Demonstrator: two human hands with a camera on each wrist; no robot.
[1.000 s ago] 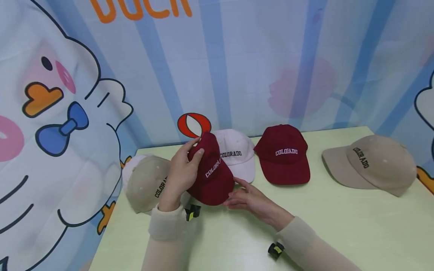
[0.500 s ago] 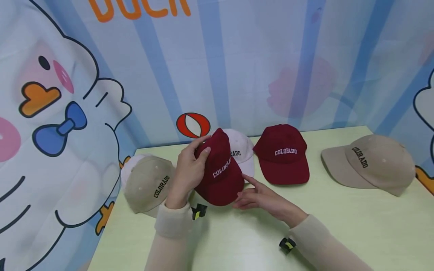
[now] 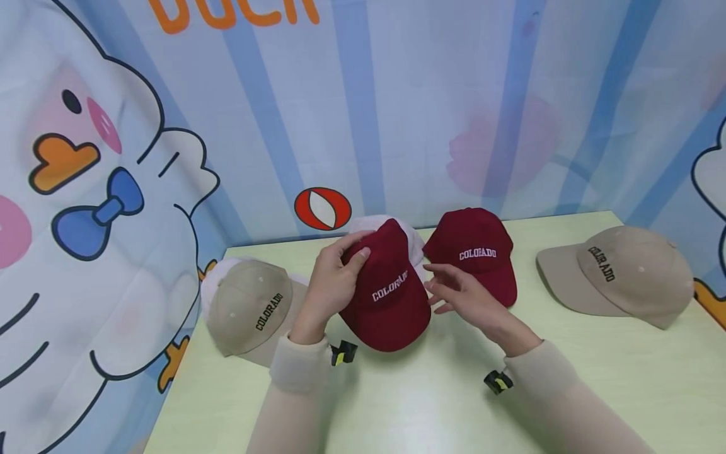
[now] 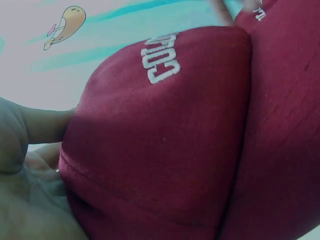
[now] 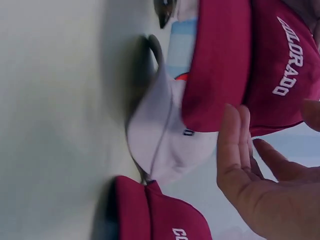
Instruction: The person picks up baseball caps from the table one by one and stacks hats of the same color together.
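Observation:
My left hand [image 3: 334, 280] grips a dark red baseball cap [image 3: 391, 296] by the side of its crown, thumb on the outer cloth. The cap is held up with its brim toward me and its white COLORADO lettering showing. In the left wrist view the red crown [image 4: 155, 130] fills most of the picture beside the fingers. My right hand [image 3: 471, 299] is at the cap's right side, fingers loosely extended. In the right wrist view its fingertips are right at the brim's edge. A white cap [image 5: 172, 127] behind the held one is mostly hidden in the head view.
Another dark red cap [image 3: 476, 252] sits behind my right hand. A beige cap [image 3: 624, 271] lies at the far right of the pale table [image 3: 397, 410]. At left, a second beige cap [image 3: 249, 302] overlaps a white cap [image 3: 212, 280]. A printed cloth [image 3: 408, 113] hangs behind.
My left hand has carried the red cap to the right, so it now covers more of the white cap. My right hand has moved right and slightly up, its fingers spreading.

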